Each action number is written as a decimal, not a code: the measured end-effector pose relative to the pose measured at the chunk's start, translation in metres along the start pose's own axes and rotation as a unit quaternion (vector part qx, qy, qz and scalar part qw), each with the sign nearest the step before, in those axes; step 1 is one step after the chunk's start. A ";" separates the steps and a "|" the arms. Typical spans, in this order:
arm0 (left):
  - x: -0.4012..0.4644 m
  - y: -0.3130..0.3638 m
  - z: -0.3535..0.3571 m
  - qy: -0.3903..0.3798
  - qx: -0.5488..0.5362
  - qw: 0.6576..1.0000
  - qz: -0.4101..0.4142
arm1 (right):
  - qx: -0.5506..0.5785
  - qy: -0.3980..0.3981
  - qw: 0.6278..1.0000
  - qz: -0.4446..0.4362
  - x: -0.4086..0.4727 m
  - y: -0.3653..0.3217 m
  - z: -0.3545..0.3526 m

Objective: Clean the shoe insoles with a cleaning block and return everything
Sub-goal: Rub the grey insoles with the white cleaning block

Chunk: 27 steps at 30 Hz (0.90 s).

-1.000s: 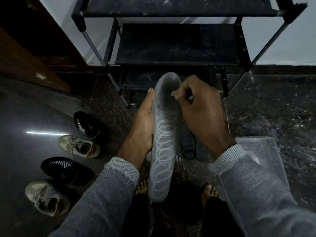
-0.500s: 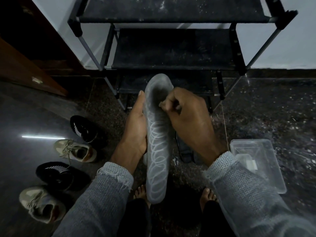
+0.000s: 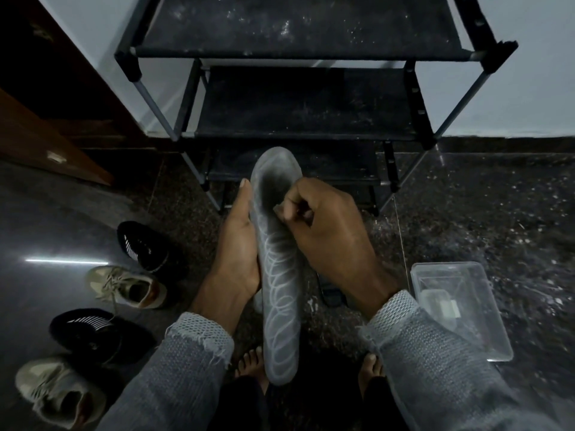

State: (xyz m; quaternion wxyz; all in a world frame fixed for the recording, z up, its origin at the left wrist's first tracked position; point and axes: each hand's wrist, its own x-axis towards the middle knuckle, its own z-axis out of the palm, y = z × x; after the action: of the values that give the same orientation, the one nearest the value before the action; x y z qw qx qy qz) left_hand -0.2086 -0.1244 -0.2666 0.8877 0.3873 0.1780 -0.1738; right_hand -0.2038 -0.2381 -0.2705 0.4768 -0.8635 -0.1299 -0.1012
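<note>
A long grey insole point(image 3: 278, 293) with pale looped lines stands on end between my knees, its dark-smudged end uppermost. My left hand point(image 3: 238, 244) holds it along its left edge, thumb up the side. My right hand point(image 3: 329, 234) is curled at the insole's upper right and pinches a small pale cleaning block point(image 3: 279, 209) against the surface. Most of the block is hidden by my fingers. Dark insoles point(image 3: 331, 293) lie on the floor under my right wrist.
A black shoe rack point(image 3: 305, 98) stands just ahead against the wall. Two black shoes point(image 3: 141, 244) and two beige shoes point(image 3: 130, 286) lie on the floor at left. A clear plastic box point(image 3: 460, 309) sits on the floor at right. My bare feet point(image 3: 252, 362) are below.
My right hand with the block has slid down the insole from near its upper tip toward the smudged area. The view has shifted a little.
</note>
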 end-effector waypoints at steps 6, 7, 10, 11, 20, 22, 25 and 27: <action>0.002 -0.003 -0.002 0.013 0.012 1.000 0.001 | -0.014 0.073 0.997 0.014 0.001 0.010 -0.003; 0.002 -0.004 -0.003 0.016 0.008 1.000 -0.001 | -0.021 0.067 0.997 0.015 0.000 0.010 -0.002; 0.003 -0.002 -0.005 0.013 -0.022 1.000 -0.010 | -0.014 0.004 1.000 0.007 -0.003 0.002 0.001; 0.003 -0.001 -0.006 0.010 -0.028 0.999 -0.015 | -0.008 -0.015 1.000 0.002 -0.003 0.000 0.002; 0.000 -0.009 0.003 -0.010 0.046 0.999 -0.018 | 0.020 0.136 0.990 0.011 0.008 0.013 -0.009; 0.000 -0.011 0.001 -0.019 0.043 0.998 -0.035 | 0.016 0.157 0.987 0.000 0.010 0.016 -0.012; 0.000 -0.013 0.001 -0.027 0.063 0.997 -0.042 | 0.020 0.174 0.984 -0.010 0.012 0.018 -0.014; 0.000 -0.014 0.002 -0.031 0.084 0.995 -0.042 | 0.031 0.179 0.983 -0.014 0.012 0.018 -0.014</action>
State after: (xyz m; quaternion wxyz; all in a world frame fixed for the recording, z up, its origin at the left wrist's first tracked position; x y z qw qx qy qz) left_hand -0.2147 -0.1345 -0.2743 0.8489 0.4473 0.1514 -0.2374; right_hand -0.1874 -0.2578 -0.2734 0.5171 -0.8143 -0.0576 -0.2573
